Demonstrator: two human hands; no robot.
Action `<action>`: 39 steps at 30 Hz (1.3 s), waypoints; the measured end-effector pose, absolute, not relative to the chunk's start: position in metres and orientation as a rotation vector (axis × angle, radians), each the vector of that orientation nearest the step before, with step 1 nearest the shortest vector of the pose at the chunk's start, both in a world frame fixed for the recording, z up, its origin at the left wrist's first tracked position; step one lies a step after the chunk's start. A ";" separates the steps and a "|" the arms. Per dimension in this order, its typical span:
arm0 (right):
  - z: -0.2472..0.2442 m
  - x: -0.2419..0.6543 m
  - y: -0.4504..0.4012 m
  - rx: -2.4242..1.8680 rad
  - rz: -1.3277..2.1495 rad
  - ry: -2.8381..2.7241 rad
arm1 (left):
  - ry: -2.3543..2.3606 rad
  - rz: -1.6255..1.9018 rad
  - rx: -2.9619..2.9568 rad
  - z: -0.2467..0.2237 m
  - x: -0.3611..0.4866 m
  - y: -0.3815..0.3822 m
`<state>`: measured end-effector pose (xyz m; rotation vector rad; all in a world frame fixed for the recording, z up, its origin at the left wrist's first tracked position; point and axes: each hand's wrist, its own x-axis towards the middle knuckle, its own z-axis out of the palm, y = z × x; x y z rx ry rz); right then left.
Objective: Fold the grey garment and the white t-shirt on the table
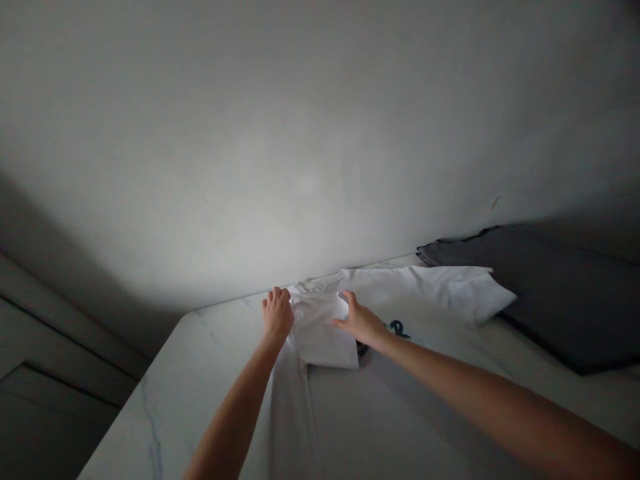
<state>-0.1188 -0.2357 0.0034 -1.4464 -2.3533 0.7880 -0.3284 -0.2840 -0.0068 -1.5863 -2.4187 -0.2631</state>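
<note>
A white T-shirt (345, 420) with a dark printed mark lies spread on a marble-patterned table. Its left side is folded inward, so that the short sleeve (327, 350) rests across the chest. At the folded shoulder edge, by the collar, my left hand (277, 315) is closed on the fabric; its fingertips are partly hidden. My right hand (364, 325) is over the folded sleeve, thumb and fingers apart, close to or touching the cloth. The other sleeve (465, 290) stretches out to the right.
The marble-patterned table (200, 360) meets a pale wall (280, 167) at the back. On the right lies a dark grey flat piece with black edging (565, 293), partly under the shirt's sleeve. Panels with dark seams (55, 380) stand beyond the table's left edge.
</note>
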 end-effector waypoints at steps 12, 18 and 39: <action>-0.001 -0.088 -0.293 -1.238 0.524 -2.672 | -2.443 -0.252 -1.731 -0.054 -0.304 -0.307; 0.022 -0.131 -0.290 -1.091 0.322 -2.674 | -2.538 -0.215 -1.607 -0.038 -0.322 -0.289; -0.031 -0.116 -0.291 -0.783 0.626 -2.584 | -2.344 0.315 -1.601 -0.039 -0.342 -0.292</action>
